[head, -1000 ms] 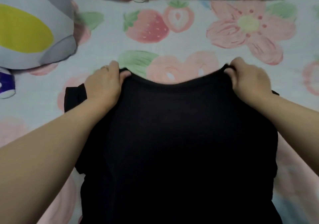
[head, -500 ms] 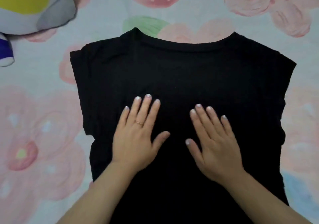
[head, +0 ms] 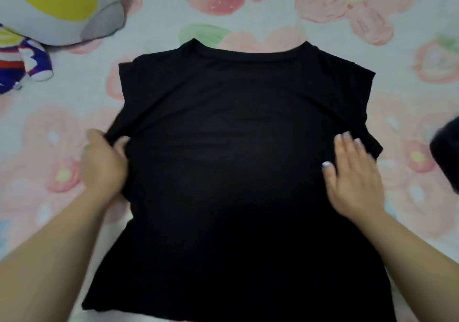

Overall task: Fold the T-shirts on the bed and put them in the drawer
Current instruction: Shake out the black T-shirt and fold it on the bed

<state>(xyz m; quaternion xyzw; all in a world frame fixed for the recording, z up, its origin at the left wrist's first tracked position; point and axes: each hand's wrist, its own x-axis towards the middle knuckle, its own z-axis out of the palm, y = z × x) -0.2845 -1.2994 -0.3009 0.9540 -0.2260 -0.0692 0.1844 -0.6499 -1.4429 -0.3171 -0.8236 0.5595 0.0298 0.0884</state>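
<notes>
Both hands have moved apart since the picture before, when they lay flat side by side in the middle of the shirt. Now the left hand (head: 103, 162) is at the left edge of the black shirt (head: 243, 153), under the sleeve, and its fingers pinch a bit of the cloth there. The right hand (head: 354, 175) lies flat on the right side of the shirt, fingers spread a little, pressing down near the other sleeve.

The shirt lies spread out on the bed sheet (head: 409, 78), filling the middle of the frame, with its neck toward the top and its hem at the bottom. It is not folded.

A big grey and yellow soft toy (head: 57, 4) sits in the upper left of the frame. Just below it is a small blue, red and white toy (head: 22, 66). Both are well apart from the shirt. At the right edge of the frame is a dark thing (head: 447, 153), too blurry to tell what it is. It lies near the right sleeve but does not touch it.
</notes>
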